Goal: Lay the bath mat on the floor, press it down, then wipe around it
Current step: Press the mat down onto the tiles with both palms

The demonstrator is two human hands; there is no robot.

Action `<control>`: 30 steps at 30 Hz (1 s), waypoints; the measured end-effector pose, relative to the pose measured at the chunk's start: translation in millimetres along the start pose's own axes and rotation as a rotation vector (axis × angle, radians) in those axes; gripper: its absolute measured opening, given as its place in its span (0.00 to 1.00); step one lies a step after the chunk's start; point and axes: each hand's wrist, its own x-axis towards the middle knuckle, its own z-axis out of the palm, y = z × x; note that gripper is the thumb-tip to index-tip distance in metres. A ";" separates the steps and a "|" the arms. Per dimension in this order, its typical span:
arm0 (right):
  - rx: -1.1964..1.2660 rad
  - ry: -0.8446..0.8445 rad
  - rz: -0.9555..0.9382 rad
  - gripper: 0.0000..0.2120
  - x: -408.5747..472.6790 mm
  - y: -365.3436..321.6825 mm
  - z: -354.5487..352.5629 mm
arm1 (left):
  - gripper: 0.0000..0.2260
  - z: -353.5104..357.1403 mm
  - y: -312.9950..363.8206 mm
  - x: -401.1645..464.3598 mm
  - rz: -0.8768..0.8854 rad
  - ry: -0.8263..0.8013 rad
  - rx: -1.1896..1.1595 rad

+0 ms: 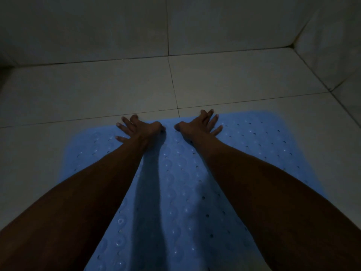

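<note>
A light blue rubber bath mat [175, 182] with small holes and round suction bumps lies flat on the pale tiled floor [88, 90]. It runs from the bottom of the view to its far edge near the middle. My left hand [138, 128] rests flat on the mat's far edge, fingers spread and straight. A short gap to the right, my right hand [199, 124] presses the same edge, fingers spread too. Both forearms stretch over the mat and hide parts of it. The room is dim.
A tiled wall [117, 26] rises behind the floor, and a second wall [332, 45] meets it in the corner at the right. Bare floor tiles with dark grout lines lie left of the mat and beyond it.
</note>
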 end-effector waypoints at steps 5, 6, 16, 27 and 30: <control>0.017 -0.011 -0.014 0.57 -1.5 0.6 -2.5 | 0.46 2.4 -3.2 9.0 0.000 0.036 -0.008; 0.005 -0.023 -0.042 0.57 -2.8 3.7 -4.8 | 0.44 1.7 -2.2 10.8 -0.010 -0.005 -0.039; -0.224 0.062 -0.204 0.47 12.6 76.9 -32.6 | 0.50 37.6 36.8 -16.6 0.180 -0.052 0.061; -0.146 -0.017 -0.127 0.45 21.9 67.3 -38.1 | 0.52 32.3 49.2 -15.2 0.063 -0.131 0.043; -0.117 -0.002 -0.116 0.46 23.0 67.2 -37.3 | 0.49 34.9 52.7 -22.3 0.052 -0.063 0.011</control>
